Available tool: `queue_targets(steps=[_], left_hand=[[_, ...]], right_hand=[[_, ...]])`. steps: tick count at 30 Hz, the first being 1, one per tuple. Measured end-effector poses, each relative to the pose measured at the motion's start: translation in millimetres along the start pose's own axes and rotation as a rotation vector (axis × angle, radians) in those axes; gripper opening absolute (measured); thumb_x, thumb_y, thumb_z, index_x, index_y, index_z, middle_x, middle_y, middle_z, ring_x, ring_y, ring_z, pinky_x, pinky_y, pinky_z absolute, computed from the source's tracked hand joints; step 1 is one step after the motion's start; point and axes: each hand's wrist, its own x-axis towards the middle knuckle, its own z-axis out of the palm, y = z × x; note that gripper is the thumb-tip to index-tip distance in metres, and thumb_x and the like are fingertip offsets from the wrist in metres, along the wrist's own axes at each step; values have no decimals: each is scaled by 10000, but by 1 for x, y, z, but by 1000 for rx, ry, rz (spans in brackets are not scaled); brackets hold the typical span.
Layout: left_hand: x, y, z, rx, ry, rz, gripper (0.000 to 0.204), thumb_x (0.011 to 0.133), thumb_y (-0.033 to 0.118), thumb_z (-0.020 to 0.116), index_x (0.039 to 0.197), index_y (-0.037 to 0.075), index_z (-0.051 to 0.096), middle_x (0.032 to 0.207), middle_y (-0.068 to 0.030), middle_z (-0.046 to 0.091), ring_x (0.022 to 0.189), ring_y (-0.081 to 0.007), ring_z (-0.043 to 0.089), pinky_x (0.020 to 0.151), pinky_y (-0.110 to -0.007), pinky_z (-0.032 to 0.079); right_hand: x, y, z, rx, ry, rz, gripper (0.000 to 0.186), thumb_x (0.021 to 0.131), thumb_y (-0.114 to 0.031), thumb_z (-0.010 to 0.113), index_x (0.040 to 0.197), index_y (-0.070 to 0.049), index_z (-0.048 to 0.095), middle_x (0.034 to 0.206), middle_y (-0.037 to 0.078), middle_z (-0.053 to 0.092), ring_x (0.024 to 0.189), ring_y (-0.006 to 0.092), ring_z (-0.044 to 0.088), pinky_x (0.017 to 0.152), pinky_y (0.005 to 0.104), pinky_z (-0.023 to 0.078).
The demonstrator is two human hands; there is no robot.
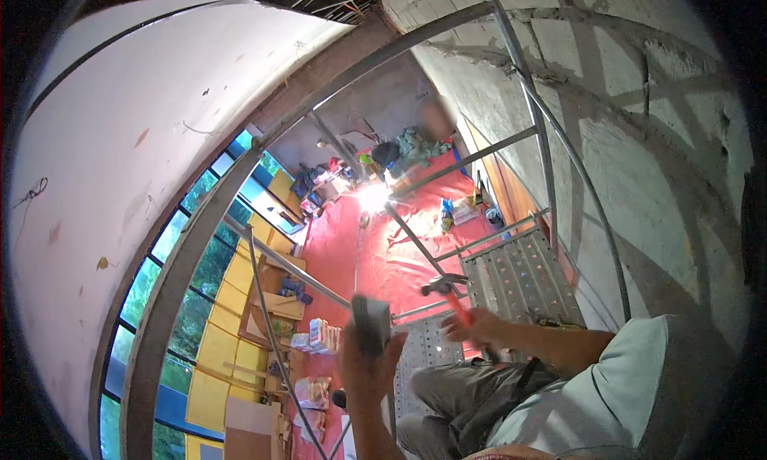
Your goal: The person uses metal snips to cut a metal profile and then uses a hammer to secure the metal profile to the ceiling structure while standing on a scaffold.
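Hammer (456, 302) with dark head and red-orange handle in the right hand (481, 330), grey block (371, 326) in the left hand (367, 369).

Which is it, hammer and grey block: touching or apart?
Apart. The head view shows a clear gap: red floor covering is visible between the hammer and the grey block.

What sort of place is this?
Probably the inside of a building under construction or renovation. Signs: a metal scaffold frame with a perforated platform, a rough, patchy bare wall, and a hammer in the right hand.
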Motion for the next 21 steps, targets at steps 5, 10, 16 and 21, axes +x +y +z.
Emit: queue_targets(steps=[5,10,16,21], left_hand=[[38,58,35,-68,-175,-33,491,944,252,802,1292,-4,569,1044,-124,746,923,-196,711,823,-340,555],[27,73,18,144,-147,71,661,942,354,792,1435,24,501,1166,-157,717,1036,-255,705,876,-404,558],[-31,35,-10,199,-168,-91,1036,847,339,872,1629,62,252,1508,-213,511,1213,-321,625,991,-483,531],[-81,-15,4,-196,-301,-381,810,784,180,906,1458,16,486,1173,-138,687,983,-234,679,894,-398,568]], right_hand=[[-26,-44,82,286,-312,-142,448,887,-137,861,1270,-28,657,999,27,709,521,45,422,458,246,319],[-41,-64,103,258,-347,-150,232,891,-128,854,1018,-54,675,696,-18,586,475,58,406,434,260,304],[-38,-84,78,578,-365,-157,269,944,-226,792,1125,-108,632,707,-62,540,446,74,456,408,267,344],[-52,-118,74,504,-476,-214,299,1002,-255,725,1266,-117,719,606,-95,458,439,49,342,415,224,281]])
